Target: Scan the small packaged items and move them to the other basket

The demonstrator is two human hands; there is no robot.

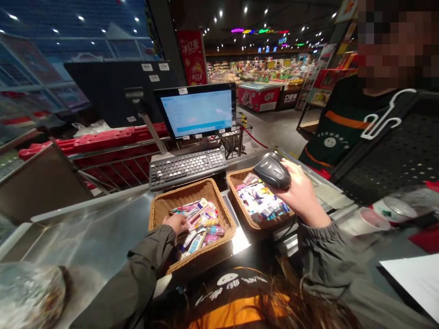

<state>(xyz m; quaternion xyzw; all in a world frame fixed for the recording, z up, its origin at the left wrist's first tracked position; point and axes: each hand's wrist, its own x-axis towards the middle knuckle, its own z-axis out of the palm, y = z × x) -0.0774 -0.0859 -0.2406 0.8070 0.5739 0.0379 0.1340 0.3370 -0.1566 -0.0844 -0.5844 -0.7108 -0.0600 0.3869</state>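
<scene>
My right hand (303, 194) is wrapped round a black handheld barcode scanner (273, 171), raised above the right wicker basket (257, 225). Under the scanner, that basket is filled with small white, blue and red packets (262, 198). My left hand (177, 224) reaches over the near left side of another wicker basket (224, 212). Its fingers are curled in among small colourful packaged goods (202, 214), several pink, purple and yellow. What those fingertips grip is too small and partly hidden to name.
A keyboard (188, 168) and lit monitor (198, 112) stand behind the baskets. On the metal counter (113, 228), a clear plastic bag (29, 294) lies at lower left. A person in a dark apron (334, 132) stands at right, near a white hanger (384, 121) and plastic tubs (368, 221).
</scene>
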